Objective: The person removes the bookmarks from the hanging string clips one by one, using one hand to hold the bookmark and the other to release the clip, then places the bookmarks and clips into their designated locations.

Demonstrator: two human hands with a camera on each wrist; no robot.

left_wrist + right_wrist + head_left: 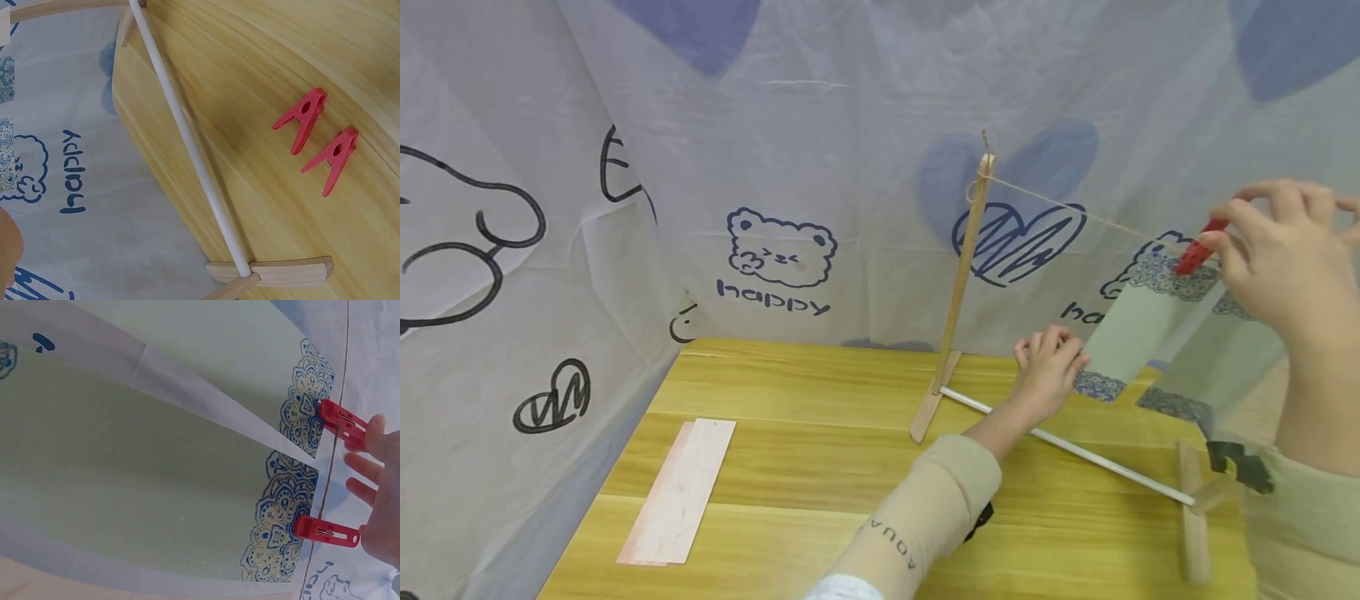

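My right hand [1292, 258] pinches the tail of a red clothespin [1198, 248], which clips a pale green card [1142, 325] with blue lace-patterned ends to the string [1075, 210]. A second such card [1213, 362] hangs beside it. In the right wrist view another red clothespin [325, 531] fastens that card, close to the heel of my right hand [384, 494]. My left hand [1045, 371] hovers by the first card's lower left edge, fingers loosely bent, nothing seen in them. Only a bit of it shows at the left wrist view's edge.
The string runs from a wooden post [964, 267] on a foot, with a white rod [1097, 457] joining it to another wooden foot [1193, 517]. Two red clothespins [303, 119] [334, 159] lie on the table. Pinkish-white strips [685, 492] overlap at the left.
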